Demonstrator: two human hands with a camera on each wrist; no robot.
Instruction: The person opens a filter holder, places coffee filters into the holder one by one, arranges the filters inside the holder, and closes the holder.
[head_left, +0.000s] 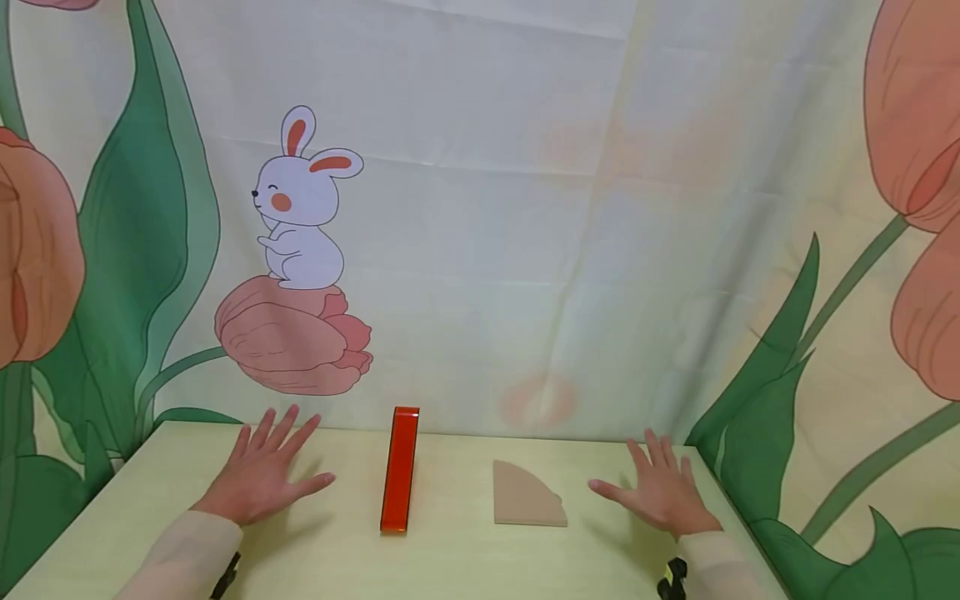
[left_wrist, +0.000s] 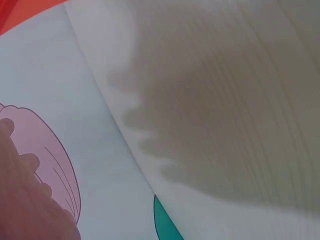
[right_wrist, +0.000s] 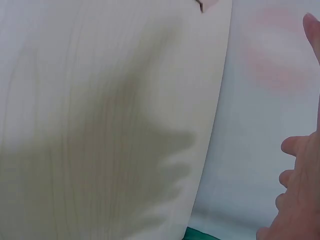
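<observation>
In the head view my left hand (head_left: 258, 479) hovers over the left part of the table with its fingers spread, holding nothing. To its right stands or lies a long, narrow red-orange strip-like object (head_left: 400, 471) with a dark edge; its kind is not plain. Farther right lies a flat tan quarter-circle piece (head_left: 525, 496) with a small notch on its curved edge. My right hand (head_left: 660, 487), also spread and holding nothing, is to the right of that piece. Both wrist views show a hand's edge, the left (left_wrist: 30, 195) and the right (right_wrist: 300, 190), above shadows on the table.
The pale wood-grain table (head_left: 337, 567) ends at a hanging cloth backdrop (head_left: 465, 250) printed with tulips, leaves and a white rabbit (head_left: 303, 217). Cloth with printed leaves (head_left: 765, 467) also borders the table's right side.
</observation>
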